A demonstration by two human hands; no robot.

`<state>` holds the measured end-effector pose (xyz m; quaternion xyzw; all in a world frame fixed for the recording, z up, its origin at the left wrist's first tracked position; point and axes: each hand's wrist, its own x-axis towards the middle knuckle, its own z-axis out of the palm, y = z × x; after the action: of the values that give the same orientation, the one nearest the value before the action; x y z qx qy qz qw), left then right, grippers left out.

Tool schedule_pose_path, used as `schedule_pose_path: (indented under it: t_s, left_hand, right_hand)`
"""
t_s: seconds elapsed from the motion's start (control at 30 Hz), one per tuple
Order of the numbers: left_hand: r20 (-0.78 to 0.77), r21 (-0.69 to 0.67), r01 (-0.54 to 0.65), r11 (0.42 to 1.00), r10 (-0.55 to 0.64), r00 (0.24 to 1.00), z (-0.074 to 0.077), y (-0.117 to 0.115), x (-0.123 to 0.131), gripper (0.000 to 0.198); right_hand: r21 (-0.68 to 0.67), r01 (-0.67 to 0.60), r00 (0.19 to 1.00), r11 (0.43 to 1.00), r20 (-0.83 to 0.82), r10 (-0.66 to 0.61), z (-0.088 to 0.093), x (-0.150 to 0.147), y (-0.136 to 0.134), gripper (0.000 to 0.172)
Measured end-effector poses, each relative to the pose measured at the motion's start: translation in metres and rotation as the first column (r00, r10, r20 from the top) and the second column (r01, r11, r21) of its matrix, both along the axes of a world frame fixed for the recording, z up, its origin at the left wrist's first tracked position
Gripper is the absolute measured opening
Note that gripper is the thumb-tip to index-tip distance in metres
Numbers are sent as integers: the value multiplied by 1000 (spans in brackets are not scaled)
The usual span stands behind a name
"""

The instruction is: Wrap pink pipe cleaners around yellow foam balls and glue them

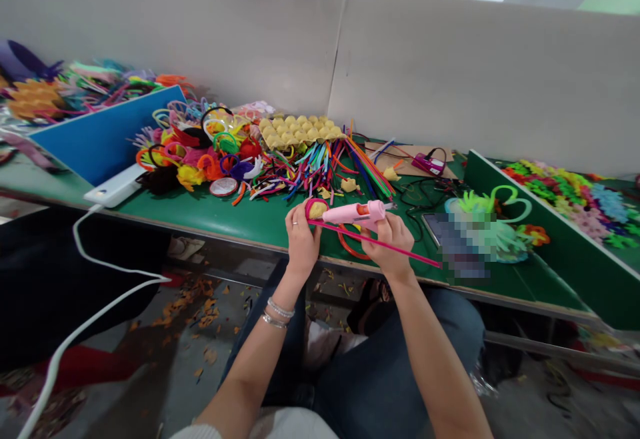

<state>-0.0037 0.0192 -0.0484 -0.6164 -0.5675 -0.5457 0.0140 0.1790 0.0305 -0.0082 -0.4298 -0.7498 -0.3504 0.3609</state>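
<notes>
Close to the table's front edge, my left hand (303, 240) is closed on a small yellow egg-carton cup (317, 210). A magenta pipe cleaner (420, 258) runs round the cup's rim, and its loose length stretches right, past my other hand. My right hand (391, 244) grips a pink glue gun (353, 214), its nozzle pointing left at the cup; whether the tip touches is too small to tell. Under my hands lies a red-orange pipe-cleaner loop (347, 244), partly hidden. Torn yellow carton pieces (350, 185) lie just behind.
A yellow egg tray (300, 132) and many loose pipe cleaners (320, 166) lie behind my hands. At left are a colourful craft pile (195, 152), a white power strip (116, 186) and a blue divider (115, 134). Right: a phone (450, 239), cables (417, 192) and a green divider (545, 236).
</notes>
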Motion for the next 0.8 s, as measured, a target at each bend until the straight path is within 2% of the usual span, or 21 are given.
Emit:
schedule_pose_path:
  t_s: [0.17,0.43,0.67,0.8]
  left_hand:
    - [7,-3,-2,1000,2,1000,1,0,0,50]
    - [29,-35,-11,999,12,1000,3,-1,1,50]
    - [36,-50,-11,999,13,999,3,0,1,50]
    - [40,-47,-18,999,20,999,2,1,1,50]
  right_hand:
    - [56,-21,1000,998,5,20,2,0,-1,26]
    - [-53,-4,999,999,-46,2,1,2,0,24]
    - [29,-130,988,991,-85,132,5,1,-1,21]
    - [9,-25,999,1000,-48,26,6,3,0,21]
